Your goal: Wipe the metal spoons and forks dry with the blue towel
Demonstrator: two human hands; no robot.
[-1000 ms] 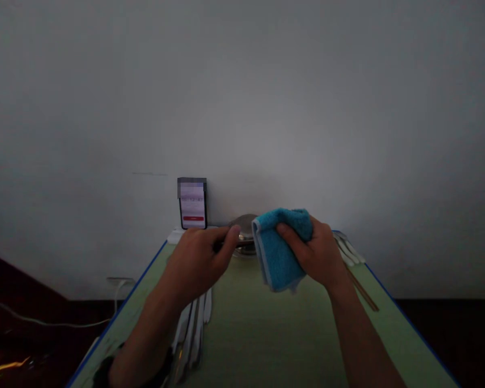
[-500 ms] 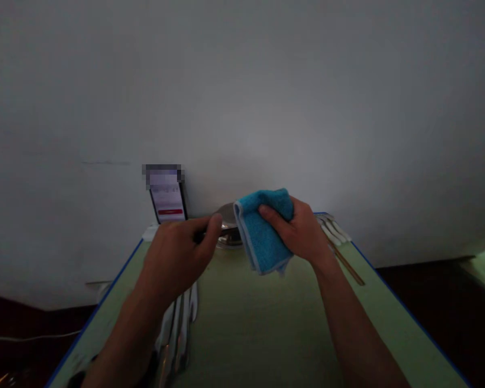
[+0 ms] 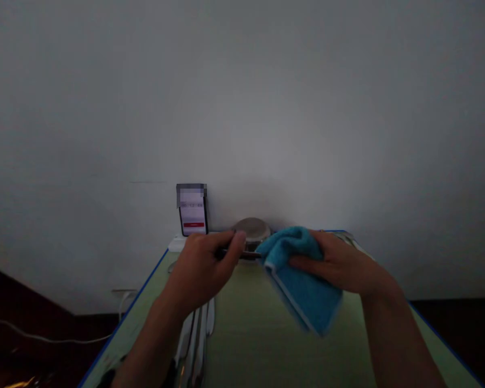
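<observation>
My left hand (image 3: pixel 204 267) is closed around the handle of a thin metal utensil (image 3: pixel 242 253) that points to the right; its working end is hidden inside a folded blue cloth (image 3: pixel 303 280). My right hand (image 3: pixel 345 264) grips that cloth from the right and presses it around the utensil's tip. Both hands hover above the far half of the green table (image 3: pixel 250 334). A round metal bowl (image 3: pixel 253 229) stands just behind them by the wall.
A phone (image 3: pixel 193 213) with a lit screen leans upright against the white wall at the table's far left. Several white-handled utensils (image 3: pixel 196 337) lie on the table under my left forearm. More cutlery (image 3: pixel 351 240) lies at the far right. Cables run over the dark floor at left.
My right hand has turned and dropped a little, so the cloth now hangs flatter and stretches toward the lower right. The left hand keeps its grip. The camera swung back to the left.
</observation>
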